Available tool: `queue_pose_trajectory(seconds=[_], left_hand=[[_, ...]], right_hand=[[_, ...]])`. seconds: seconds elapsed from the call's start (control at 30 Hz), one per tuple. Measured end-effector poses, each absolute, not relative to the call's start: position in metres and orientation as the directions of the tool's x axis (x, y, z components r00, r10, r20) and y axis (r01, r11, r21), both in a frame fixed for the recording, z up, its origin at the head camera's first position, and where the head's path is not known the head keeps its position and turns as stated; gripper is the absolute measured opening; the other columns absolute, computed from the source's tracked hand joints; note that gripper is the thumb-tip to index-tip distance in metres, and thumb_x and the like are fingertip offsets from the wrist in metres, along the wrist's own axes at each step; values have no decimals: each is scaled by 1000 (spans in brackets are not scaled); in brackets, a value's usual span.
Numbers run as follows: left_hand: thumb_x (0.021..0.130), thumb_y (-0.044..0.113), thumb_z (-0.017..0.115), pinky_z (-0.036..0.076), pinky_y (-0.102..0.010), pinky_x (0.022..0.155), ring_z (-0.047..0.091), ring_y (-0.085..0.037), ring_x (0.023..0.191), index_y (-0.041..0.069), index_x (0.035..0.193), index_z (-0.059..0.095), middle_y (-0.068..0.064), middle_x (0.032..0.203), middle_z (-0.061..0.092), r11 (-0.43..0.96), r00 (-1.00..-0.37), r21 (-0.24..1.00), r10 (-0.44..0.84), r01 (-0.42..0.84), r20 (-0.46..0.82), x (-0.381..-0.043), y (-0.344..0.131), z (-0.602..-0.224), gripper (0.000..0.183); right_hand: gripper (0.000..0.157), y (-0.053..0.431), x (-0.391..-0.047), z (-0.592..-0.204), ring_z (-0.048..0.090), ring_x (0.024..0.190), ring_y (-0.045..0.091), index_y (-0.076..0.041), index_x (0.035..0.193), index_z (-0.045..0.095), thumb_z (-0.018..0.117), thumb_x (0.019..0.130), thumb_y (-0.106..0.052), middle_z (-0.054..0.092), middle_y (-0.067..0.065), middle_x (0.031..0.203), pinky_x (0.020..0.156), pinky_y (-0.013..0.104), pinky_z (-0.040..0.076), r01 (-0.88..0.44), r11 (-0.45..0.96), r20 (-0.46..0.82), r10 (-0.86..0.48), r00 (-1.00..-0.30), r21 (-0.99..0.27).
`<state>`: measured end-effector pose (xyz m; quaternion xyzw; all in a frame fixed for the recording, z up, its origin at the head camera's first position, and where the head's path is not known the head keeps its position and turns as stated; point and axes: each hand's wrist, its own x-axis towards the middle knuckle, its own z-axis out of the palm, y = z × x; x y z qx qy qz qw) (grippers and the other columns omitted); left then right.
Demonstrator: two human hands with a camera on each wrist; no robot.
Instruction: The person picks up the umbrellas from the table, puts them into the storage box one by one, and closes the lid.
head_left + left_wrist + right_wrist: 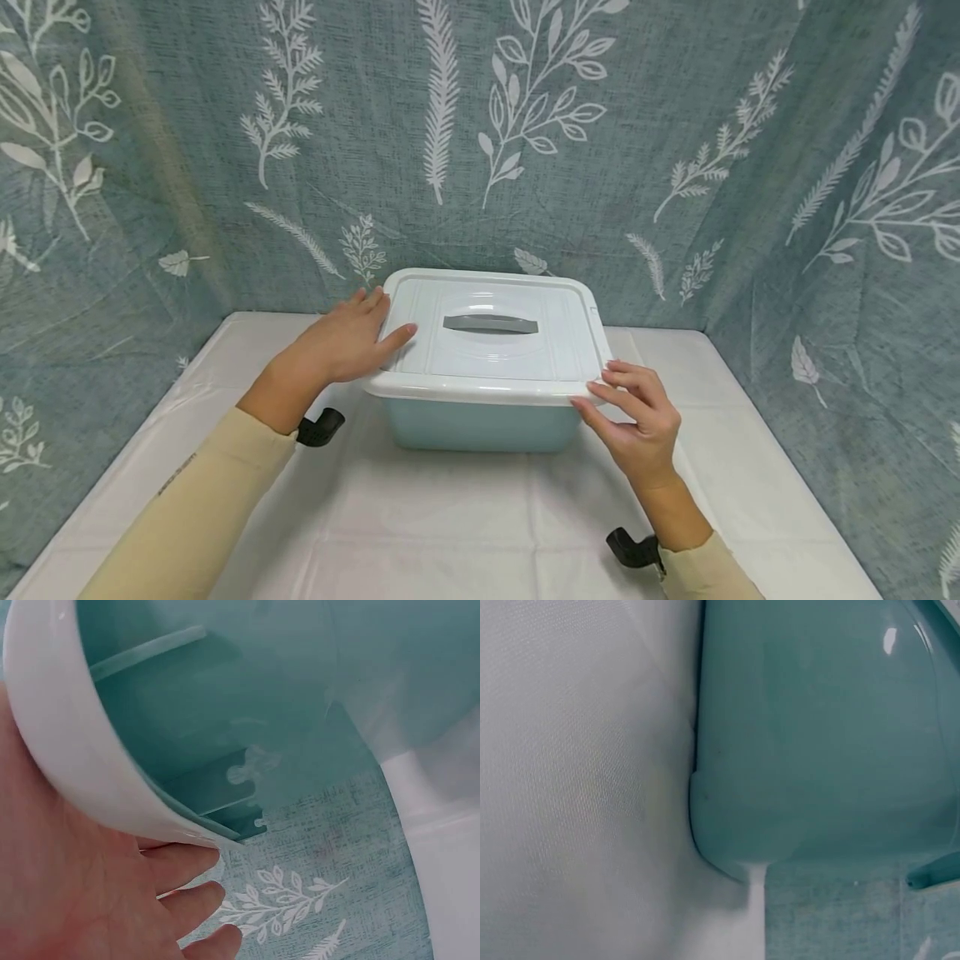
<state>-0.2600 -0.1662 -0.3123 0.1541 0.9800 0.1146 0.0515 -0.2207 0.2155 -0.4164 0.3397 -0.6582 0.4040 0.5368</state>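
Observation:
A light blue-green plastic storage box stands on the table with a white lid on top. The lid has a grey handle lying in its middle. My left hand rests at the lid's left edge, its thumb over the top and its fingers stretched along the side. In the left wrist view, its fingers lie beside the white rim. At the near right corner, my right hand pinches the lid's rim between thumb and fingertips. The right wrist view shows the box's wall, but not the hand. The box's inside is hidden.
A white cloth covers the table. Blue-green curtains with white leaf prints hang behind it and along both sides, close behind the box. A black wrist-worn device sits under the left wrist, with another at the right.

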Motion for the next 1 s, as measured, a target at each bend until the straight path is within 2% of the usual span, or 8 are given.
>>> queue_pose_trajectory(seconds=[0.5, 1.0], left_hand=[[101, 75, 26, 15, -70, 123, 4, -50, 156, -6, 161, 12, -29, 169, 3, 931, -950, 270, 286, 245, -125, -268, -169, -308, 102], [103, 70, 29, 15, -67, 124, 2, -46, 157, -7, 161, 11, -28, 169, 2, 918, -945, 307, 301, 251, -129, -272, -167, -310, 98]], right_hand=[[38, 212, -222, -417, 67, 95, 41, 3, 83, 81, 88, 80, -34, 67, 24, 85, 100, 28, 56, -865, 462, 977, 11, -213, -194], [40, 214, -222, -420, 67, 96, 39, 2, 84, 82, 88, 80, -37, 66, 23, 85, 101, 27, 55, -851, 480, 972, 16, -234, -213]])
